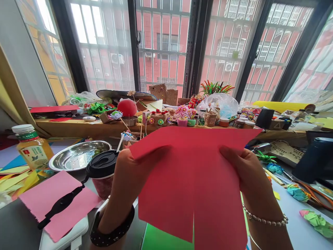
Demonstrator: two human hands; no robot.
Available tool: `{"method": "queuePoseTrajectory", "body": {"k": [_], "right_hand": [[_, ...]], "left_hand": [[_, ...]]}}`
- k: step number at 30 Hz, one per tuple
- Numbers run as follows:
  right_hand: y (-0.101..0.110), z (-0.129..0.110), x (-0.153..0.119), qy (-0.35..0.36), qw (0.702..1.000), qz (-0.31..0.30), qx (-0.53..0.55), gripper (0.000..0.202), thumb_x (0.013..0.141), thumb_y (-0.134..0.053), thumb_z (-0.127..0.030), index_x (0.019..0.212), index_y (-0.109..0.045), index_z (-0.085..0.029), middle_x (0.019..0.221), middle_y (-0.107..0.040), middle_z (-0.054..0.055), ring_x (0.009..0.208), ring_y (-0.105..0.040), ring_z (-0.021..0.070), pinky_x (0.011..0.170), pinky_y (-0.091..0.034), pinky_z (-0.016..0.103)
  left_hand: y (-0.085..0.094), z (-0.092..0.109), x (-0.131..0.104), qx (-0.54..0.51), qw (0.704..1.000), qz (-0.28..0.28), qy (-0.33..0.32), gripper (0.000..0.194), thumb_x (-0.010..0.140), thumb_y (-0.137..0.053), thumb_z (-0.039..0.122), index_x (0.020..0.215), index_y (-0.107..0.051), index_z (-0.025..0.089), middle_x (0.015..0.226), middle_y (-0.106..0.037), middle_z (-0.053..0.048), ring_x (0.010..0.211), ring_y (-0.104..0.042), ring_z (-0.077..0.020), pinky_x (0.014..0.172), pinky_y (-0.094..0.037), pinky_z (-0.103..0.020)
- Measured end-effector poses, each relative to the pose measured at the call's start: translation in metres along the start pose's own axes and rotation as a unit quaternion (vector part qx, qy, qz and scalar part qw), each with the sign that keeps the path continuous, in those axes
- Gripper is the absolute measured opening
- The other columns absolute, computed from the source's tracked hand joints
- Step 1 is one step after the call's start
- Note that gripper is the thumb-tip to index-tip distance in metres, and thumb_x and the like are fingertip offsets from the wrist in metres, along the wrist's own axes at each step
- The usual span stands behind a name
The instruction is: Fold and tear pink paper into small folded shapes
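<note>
A large sheet of red paper (182, 173) is held up in front of me, with a straight slit running up from its lower edge. My left hand (135, 166) grips its left side, thumb across the front and the edge curling over. On the right side, my right hand (241, 163) pinches the sheet with its thumb on the front; the other fingers are mostly hidden behind. Below the paper lies a green sheet (158, 238). Beside my left wrist stands a lidded cup (102, 173), and pink paper (57, 205) lies under a black strap (62, 203).
To the left are a juice bottle (33, 149) and a steel plate (75, 158). A wooden ledge (65, 128) crowded with crafts runs below the barred windows. Folded paper pieces (298, 192) and a dark tumbler (313, 159) are on the right.
</note>
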State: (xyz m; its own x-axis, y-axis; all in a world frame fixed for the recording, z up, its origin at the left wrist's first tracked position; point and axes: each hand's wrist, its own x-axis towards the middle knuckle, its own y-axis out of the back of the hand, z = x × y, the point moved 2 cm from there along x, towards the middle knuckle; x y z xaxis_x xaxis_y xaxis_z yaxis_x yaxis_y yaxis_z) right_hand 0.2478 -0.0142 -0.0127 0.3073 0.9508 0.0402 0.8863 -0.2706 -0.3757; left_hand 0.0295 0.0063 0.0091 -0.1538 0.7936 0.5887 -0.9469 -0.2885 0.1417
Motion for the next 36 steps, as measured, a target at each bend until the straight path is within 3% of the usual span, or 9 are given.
{"method": "queuePoseTrajectory", "body": {"k": [3, 7, 13, 21, 25, 29, 36], "right_hand": [[0.001, 0.001, 0.001, -0.009, 1.000, -0.009, -0.015, 0.015, 0.050, -0.077, -0.028, 0.057, -0.069, -0.017, 0.048, -0.066, 0.000, 0.038, -0.059, 0.0143, 0.033, -0.047, 0.018], [0.002, 0.000, 0.000, -0.001, 0.999, -0.005, -0.044, 0.017, 0.051, -0.077, -0.029, 0.058, -0.068, -0.017, 0.051, -0.068, 0.001, 0.040, -0.061, 0.0165, 0.038, -0.049, 0.021], [0.000, -0.003, -0.005, 0.032, 0.996, 0.026, -0.073, 0.016, 0.049, -0.077, -0.028, 0.053, -0.066, -0.017, 0.046, -0.066, 0.000, 0.037, -0.059, 0.0154, 0.034, -0.048, 0.019], [-0.002, -0.005, -0.009, 0.028, 0.995, 0.027, -0.088, 0.012, 0.055, -0.073, -0.029, 0.054, -0.067, -0.019, 0.049, -0.067, 0.002, 0.037, -0.060, 0.0189, 0.035, -0.049, 0.024], [-0.002, -0.004, -0.009, 0.008, 0.998, 0.007, -0.057, 0.008, 0.057, -0.072, -0.027, 0.058, -0.068, -0.020, 0.054, -0.069, 0.001, 0.038, -0.060, 0.0177, 0.034, -0.047, 0.023], [-0.002, -0.002, -0.009, -0.017, 1.000, -0.015, -0.020, 0.007, 0.059, -0.072, -0.026, 0.061, -0.069, -0.021, 0.046, -0.065, -0.003, 0.034, -0.057, 0.0125, 0.034, -0.045, 0.018], [-0.001, -0.002, -0.009, -0.037, 0.999, -0.018, -0.007, 0.009, 0.059, -0.073, -0.026, 0.058, -0.068, -0.019, 0.042, -0.062, -0.002, 0.033, -0.055, 0.0118, 0.032, -0.044, 0.017]], "left_hand": [[0.001, 0.000, -0.001, 0.000, 1.000, -0.009, 0.024, 0.016, 0.056, -0.067, 0.032, 0.050, -0.065, 0.017, 0.048, -0.059, 0.002, 0.048, -0.052, -0.0137, 0.038, -0.042, -0.021], [-0.003, -0.004, 0.000, -0.090, 0.988, -0.078, 0.098, 0.013, 0.055, -0.068, 0.029, 0.056, -0.069, 0.016, 0.055, -0.064, -0.002, 0.052, -0.057, -0.0171, 0.045, -0.046, -0.026], [-0.007, -0.006, 0.000, -0.124, 0.979, -0.112, 0.121, 0.009, 0.055, -0.069, 0.026, 0.060, -0.070, 0.018, 0.057, -0.066, -0.001, 0.051, -0.057, -0.0154, 0.044, -0.046, -0.024], [-0.006, 0.000, -0.002, -0.038, 0.995, -0.024, 0.092, 0.013, 0.054, -0.069, 0.030, 0.049, -0.065, 0.018, 0.048, -0.060, 0.003, 0.046, -0.052, -0.0119, 0.037, -0.039, -0.018], [-0.004, -0.001, 0.000, -0.018, 0.998, -0.045, 0.048, 0.021, 0.055, -0.067, 0.032, 0.042, -0.061, 0.016, 0.045, -0.057, 0.002, 0.045, -0.048, -0.0117, 0.036, -0.037, -0.018], [-0.005, -0.002, 0.000, -0.020, 0.998, -0.041, 0.031, 0.025, 0.057, -0.066, 0.032, 0.039, -0.058, 0.016, 0.041, -0.052, 0.003, 0.044, -0.045, -0.0110, 0.036, -0.037, -0.018], [-0.003, -0.003, 0.000, -0.013, 0.998, -0.052, -0.016, 0.016, 0.060, -0.063, 0.030, 0.051, -0.066, 0.017, 0.050, -0.061, 0.001, 0.049, -0.052, -0.0135, 0.040, -0.042, -0.021]]}}
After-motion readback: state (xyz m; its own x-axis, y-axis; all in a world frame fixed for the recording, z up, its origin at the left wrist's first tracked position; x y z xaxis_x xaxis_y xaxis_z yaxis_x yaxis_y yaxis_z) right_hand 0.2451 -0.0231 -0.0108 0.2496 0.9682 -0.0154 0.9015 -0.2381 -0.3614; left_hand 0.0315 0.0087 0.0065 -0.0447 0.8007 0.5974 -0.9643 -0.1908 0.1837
